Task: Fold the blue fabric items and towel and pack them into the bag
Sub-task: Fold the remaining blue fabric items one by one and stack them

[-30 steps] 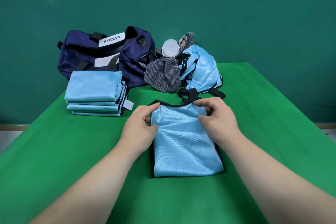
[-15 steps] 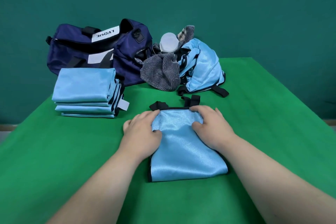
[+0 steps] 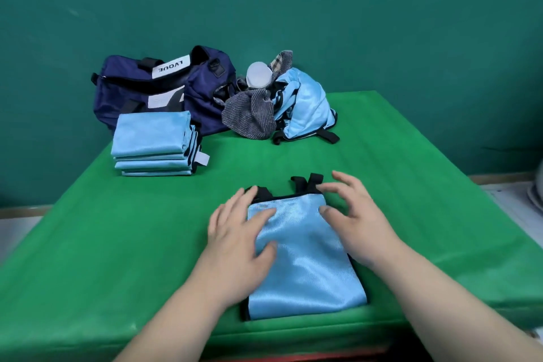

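Observation:
A folded light-blue fabric item (image 3: 305,261) with black trim lies flat near the table's front edge. My left hand (image 3: 241,229) rests flat on its left side, fingers spread. My right hand (image 3: 349,214) hovers over its right top corner, fingers spread and slightly bent, holding nothing. A stack of folded blue items (image 3: 154,144) sits at the left. Behind it stands the open navy bag (image 3: 164,91). A crumpled blue item (image 3: 305,106) and a grey striped towel (image 3: 249,117) lie in a heap at the back.
The green table (image 3: 411,185) ends at a teal wall behind. A white round lid or cup (image 3: 258,75) sticks up in the heap. The table's front edge runs just below the folded item. A white object shows at the far right edge.
Both hands have let go of the item's top edge and spread their fingers; the right hand has lifted slightly. The view has shifted so the item sits closer to the front edge.

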